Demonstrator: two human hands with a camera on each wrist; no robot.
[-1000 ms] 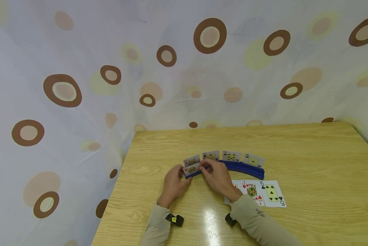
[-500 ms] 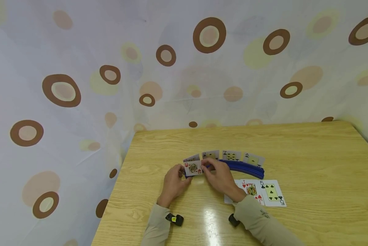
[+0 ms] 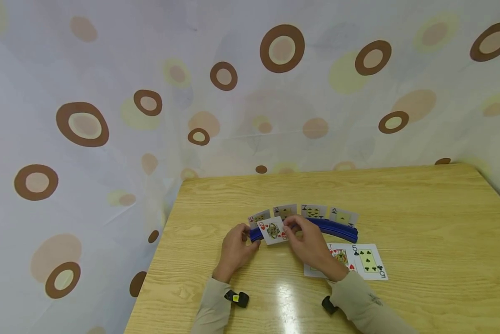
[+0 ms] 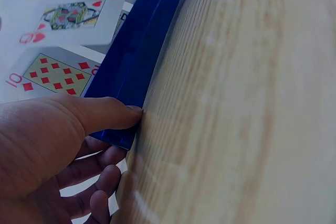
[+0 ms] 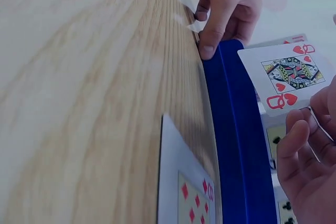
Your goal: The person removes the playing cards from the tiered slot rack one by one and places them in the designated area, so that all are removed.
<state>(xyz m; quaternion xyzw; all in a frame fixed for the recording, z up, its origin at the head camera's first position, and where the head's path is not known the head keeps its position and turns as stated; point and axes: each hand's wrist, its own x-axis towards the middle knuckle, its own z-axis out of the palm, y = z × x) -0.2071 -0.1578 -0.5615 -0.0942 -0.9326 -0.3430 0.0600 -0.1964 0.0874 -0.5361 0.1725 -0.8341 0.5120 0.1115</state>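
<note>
My left hand (image 3: 235,248) grips the left end of a curved blue card holder (image 3: 335,230), with the thumb over its near edge in the left wrist view. A queen of hearts (image 3: 272,231) is pinched at its right edge by my right hand (image 3: 307,242). The queen, tilted, overlaps the front of the holder in the head view. Behind it, a ten of diamonds (image 4: 58,74) stands in the holder's left end. Farther right along the holder stand a black-suited card (image 3: 284,211), a seven (image 3: 314,211) and an ace (image 3: 343,216).
Near the holder's right half, face-up cards lie on the wooden table (image 3: 433,222): a five of clubs (image 3: 368,261), a jack of hearts (image 3: 340,255) and a diamond card (image 5: 191,198), partly under my right forearm in the head view. A patterned curtain (image 3: 241,106) hangs behind.
My right hand has drawn the queen of hearts away from in front of the ten, rightward and nearer, turning it tilted. My left hand has stayed on the holder's end.
</note>
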